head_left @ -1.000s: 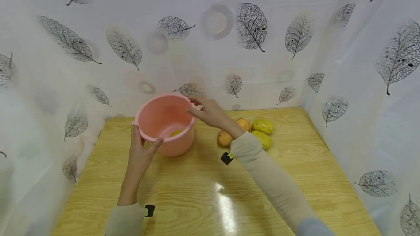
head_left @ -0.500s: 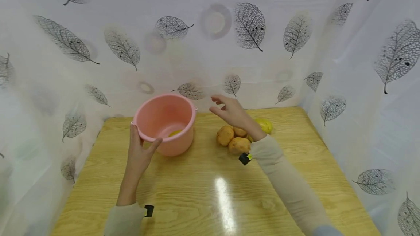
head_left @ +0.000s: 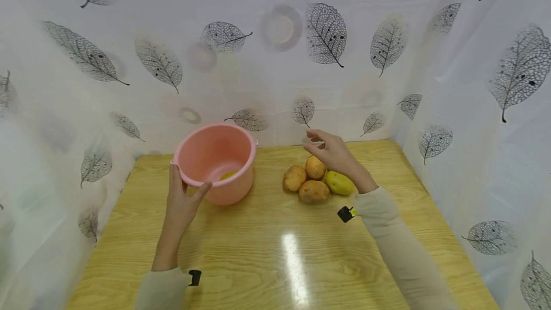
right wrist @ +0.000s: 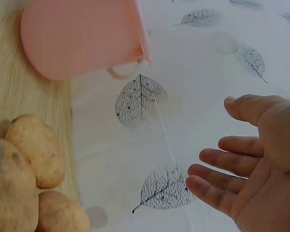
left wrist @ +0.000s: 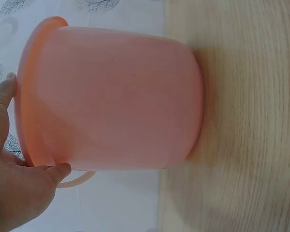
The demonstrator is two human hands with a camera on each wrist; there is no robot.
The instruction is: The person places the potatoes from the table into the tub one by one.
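A pink plastic bucket stands on the table's left side, with something yellow partly visible at its bottom. My left hand grips the near-left rim, thumb and fingers on either side of it. Over the back of the potato group hovers my right hand, fingers loosely bent, holding nothing. Below it lie three brown potatoes and a smooth yellow-green oval piece of produce. In the right wrist view the palm of that hand shows bare, and potatoes lie at lower left.
The wooden table meets a white curtain printed with leaves at its back, and the curtain also hangs along both sides. A thin bucket handle hangs from the rim.
My right hand has moved right, from the bucket's right rim to above the potatoes, uncovering several of them. The left hand and bucket have stayed in place.
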